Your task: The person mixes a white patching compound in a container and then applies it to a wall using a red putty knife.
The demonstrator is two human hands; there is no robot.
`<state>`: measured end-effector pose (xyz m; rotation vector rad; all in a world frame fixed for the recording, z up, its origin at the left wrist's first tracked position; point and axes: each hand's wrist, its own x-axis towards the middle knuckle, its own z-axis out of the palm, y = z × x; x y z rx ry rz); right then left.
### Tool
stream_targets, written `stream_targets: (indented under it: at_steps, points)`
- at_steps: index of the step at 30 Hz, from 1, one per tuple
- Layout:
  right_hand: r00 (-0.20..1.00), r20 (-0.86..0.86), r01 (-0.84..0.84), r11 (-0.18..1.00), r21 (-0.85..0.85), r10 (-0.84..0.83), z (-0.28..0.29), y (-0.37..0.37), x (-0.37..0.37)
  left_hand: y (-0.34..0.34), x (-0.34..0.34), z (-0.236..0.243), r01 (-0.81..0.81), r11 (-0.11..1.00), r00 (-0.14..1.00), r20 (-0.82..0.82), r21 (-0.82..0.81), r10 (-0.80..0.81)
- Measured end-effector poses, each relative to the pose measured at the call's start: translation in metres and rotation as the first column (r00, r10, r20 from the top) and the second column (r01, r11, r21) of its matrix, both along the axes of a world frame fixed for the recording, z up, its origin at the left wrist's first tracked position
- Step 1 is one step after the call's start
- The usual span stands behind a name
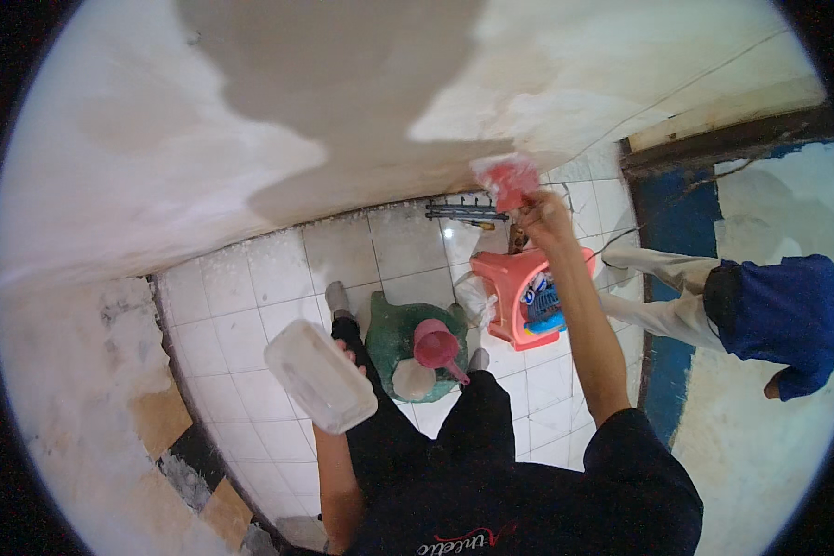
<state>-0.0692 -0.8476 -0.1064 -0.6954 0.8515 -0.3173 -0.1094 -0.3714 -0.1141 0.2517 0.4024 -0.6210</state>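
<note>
My left hand (347,354) grips a whitish rectangular plastic tub (321,375) from beneath and its right side; most of the hand is hidden behind the tub. Stretched out to the upper right, my right hand (544,222) pinches a flat red scraper (511,182) smeared with white paste. The scraper is close to the foot of the pale wall (361,157); I cannot tell whether it touches.
A green stool (380,324) between my legs carries a pink dipper (435,343) and a whitish lump (413,379). To its right, a salmon-pink stool (505,320) holds assorted items. Grey bars (449,211) lie by the wall. Another person (774,310) stands at far right.
</note>
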Motion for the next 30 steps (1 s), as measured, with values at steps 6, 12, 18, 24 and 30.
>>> stream_targets:
  at_steps: [6,12,18,24,30]
  points:
    - [0.983,-0.135,-0.133,0.991,-0.036,0.127,-0.283,-0.047,0.010,0.024,-0.007,-0.066,-0.067,0.997,0.996,-0.062,-0.050,0.063]
    - [1.000,0.014,-0.012,0.991,-0.132,0.014,-0.268,-0.038,0.103,0.036,-0.019,-0.150,0.040,0.974,0.988,-0.152,0.221,-0.006]
    - [0.993,0.092,0.066,0.998,0.023,-0.067,-0.174,-0.113,0.085,-0.041,0.005,-0.177,0.149,0.987,0.975,-0.175,0.057,-0.137]
    - [0.991,0.008,0.137,0.989,-0.047,-0.137,0.015,-0.049,0.097,-0.054,0.015,-0.136,0.241,0.970,0.948,-0.222,0.025,-0.229]
    - [0.982,0.174,0.064,0.996,0.066,-0.074,0.168,-0.045,0.089,-0.028,0.022,-0.065,0.279,0.933,0.957,-0.150,0.226,-0.250]
